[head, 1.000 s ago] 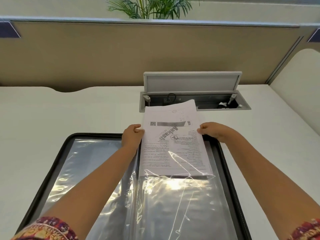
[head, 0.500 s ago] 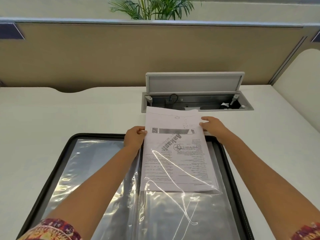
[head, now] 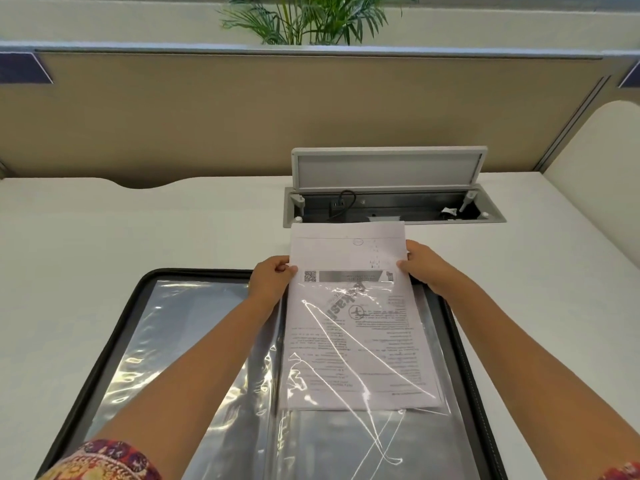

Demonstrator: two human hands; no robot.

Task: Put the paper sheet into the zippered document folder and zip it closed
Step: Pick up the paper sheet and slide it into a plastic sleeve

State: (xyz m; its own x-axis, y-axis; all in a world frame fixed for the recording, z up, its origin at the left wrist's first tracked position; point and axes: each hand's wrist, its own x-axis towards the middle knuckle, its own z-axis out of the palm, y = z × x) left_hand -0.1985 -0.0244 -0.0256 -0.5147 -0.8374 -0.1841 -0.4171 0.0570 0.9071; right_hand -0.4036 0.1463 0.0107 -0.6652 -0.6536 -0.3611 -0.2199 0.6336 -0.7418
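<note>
Left hand (head: 272, 282), right hand (head: 424, 268) pinch paper sheet (head: 356, 327) edges; sheet partly inside folder (head: 114, 344) sleeve.

White desk (head: 138, 237). Far centre-right: recessed cable tray (head: 391, 211), grey lid (head: 388, 168) propped upright, black plug (head: 337, 206) inside. Tan partition (head: 242, 116) behind; green plant (head: 311, 19) beyond it.

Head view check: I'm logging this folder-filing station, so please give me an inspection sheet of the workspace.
Surface: white desk, matte.
Job's things: paper sheet partly inside a clear sleeve on the right side of the open zippered folder; top part sticks out.
Clutter: nothing seen.
Grippers: left hand and right hand pinch the sheet's side edges.
Cables: black cable in the open desk cable box.
Surroundings: beige partition, plant behind.
</note>
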